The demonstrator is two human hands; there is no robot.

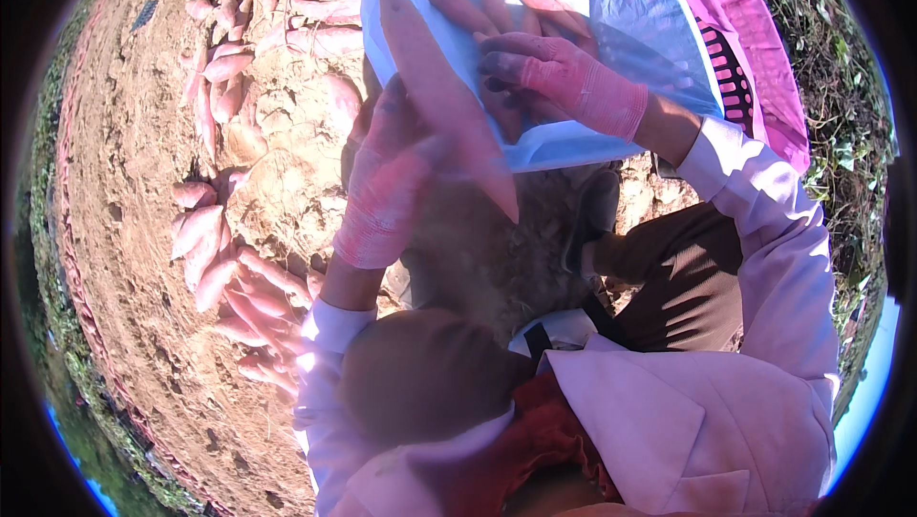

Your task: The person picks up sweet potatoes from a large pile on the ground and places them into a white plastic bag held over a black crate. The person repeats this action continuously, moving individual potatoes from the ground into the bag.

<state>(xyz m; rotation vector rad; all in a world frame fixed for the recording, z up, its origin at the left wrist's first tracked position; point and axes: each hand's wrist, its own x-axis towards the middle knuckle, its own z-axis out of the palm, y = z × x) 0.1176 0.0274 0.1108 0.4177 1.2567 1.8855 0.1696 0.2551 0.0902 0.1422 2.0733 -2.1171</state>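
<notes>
A long reddish sweet potato (448,91) is in my left hand (387,173), tilted over the left edge of a lined crate. My left hand wears a pink knit glove with dark, dirty fingers. My right hand (566,80), gloved alike, is over the crate's inside with its fingers curled above the sweet potatoes; whether it grips one cannot be told. A pale blue plastic liner (645,37) covers the crate. Several sweet potatoes (458,5) lie inside it.
Sweet potatoes (215,252) lie in heaps on dry soil (143,230) along the left. Pink cloth or plastic (774,51) hangs over the dark slotted crate wall (723,76) at the right. Leafy vines (838,87) line the far right. My bent knees are close below the crate.
</notes>
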